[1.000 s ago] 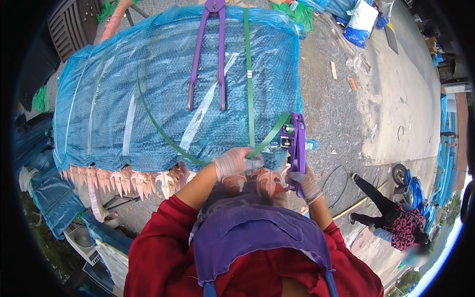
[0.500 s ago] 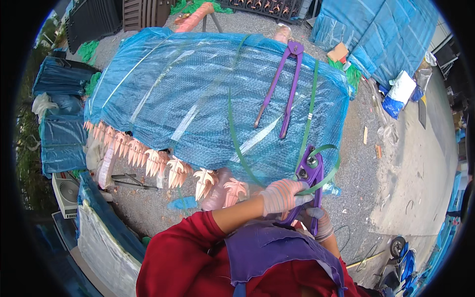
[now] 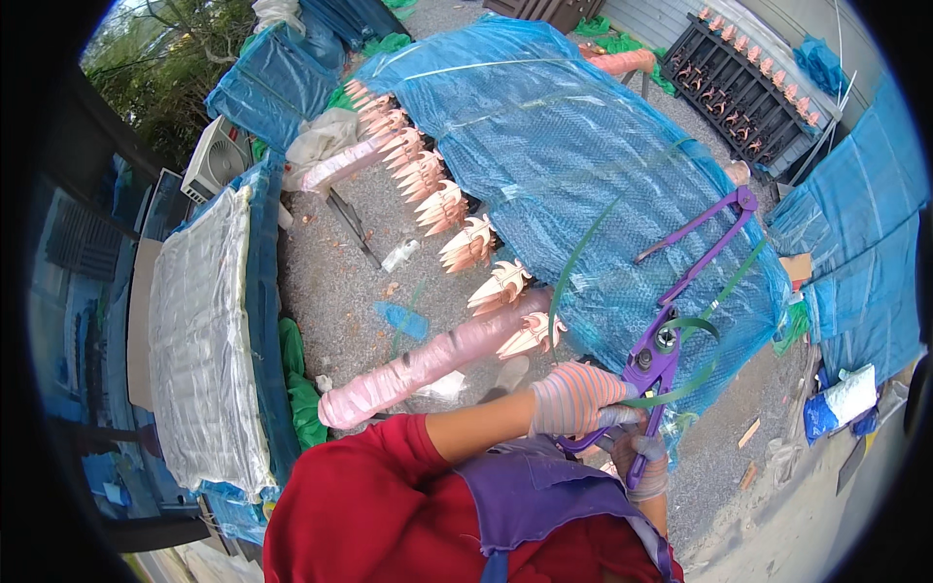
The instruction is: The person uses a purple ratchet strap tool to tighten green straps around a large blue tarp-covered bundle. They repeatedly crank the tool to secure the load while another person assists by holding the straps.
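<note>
A purple metal strapping tensioner (image 3: pixel 653 358) is at the near right corner of a large bundle under blue bubble wrap (image 3: pixel 573 136). A green plastic strap (image 3: pixel 698 391) loops out of it. My left hand (image 3: pixel 581 398), in a striped glove, is closed at the tensioner with the strap's end at its fingertips. Beneath it, my gloved right hand (image 3: pixel 643 464) is wrapped round the tensioner's handles, partly hidden. A long-handled purple sealing tool (image 3: pixel 714 255) lies on the wrap, handles spread.
Peach-coloured pointed ornaments (image 3: pixel 442 206) stick out along the bundle's left edge. A pink-wrapped beam (image 3: pixel 428 367) juts out below them. A white padded sheet (image 3: pixel 204 340) lies at left, near an outdoor fan unit (image 3: pixel 216 160). More blue-wrapped goods (image 3: pixel 865 233) stand at right.
The view has swung left, bringing the pink-wrapped beam and padded sheet further in. Both hands remain on the tensioner and strap, and the sealing tool still lies on the wrap.
</note>
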Demonstrator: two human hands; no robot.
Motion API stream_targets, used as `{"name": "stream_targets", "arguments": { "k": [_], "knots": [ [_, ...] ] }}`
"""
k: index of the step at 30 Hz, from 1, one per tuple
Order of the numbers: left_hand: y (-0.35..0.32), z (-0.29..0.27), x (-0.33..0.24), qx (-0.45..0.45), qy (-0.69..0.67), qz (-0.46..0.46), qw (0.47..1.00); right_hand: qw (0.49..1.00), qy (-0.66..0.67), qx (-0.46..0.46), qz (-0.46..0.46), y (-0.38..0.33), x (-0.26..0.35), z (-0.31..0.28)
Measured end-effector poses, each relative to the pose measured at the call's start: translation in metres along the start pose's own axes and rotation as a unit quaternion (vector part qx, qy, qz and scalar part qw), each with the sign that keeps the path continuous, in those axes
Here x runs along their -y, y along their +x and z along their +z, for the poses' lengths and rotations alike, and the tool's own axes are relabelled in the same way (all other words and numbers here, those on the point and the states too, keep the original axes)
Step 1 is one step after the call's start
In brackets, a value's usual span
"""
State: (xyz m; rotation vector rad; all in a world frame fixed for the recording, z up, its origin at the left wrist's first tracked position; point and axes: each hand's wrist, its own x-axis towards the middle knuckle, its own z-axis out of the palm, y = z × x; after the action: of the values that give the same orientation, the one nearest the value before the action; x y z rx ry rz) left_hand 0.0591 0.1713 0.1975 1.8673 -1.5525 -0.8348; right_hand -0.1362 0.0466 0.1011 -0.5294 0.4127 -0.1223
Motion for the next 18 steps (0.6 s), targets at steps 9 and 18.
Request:
{"name": "stream_targets", "arguments": {
  "k": [9, 18],
  "knots": [
    [-0.086, 0.061, -0.026, -0.115, -0.071, -0.083, 0.987, 0.994, -0.096, 0.01, 0.061, -0.041, -0.015, 0.029],
    [-0.167, 0.073, -0.013, -0.233, -0.1, -0.052, 0.966, 0.976, -0.176, -0.004, 0.127, -0.035, -0.053, 0.03]
  ]
}}
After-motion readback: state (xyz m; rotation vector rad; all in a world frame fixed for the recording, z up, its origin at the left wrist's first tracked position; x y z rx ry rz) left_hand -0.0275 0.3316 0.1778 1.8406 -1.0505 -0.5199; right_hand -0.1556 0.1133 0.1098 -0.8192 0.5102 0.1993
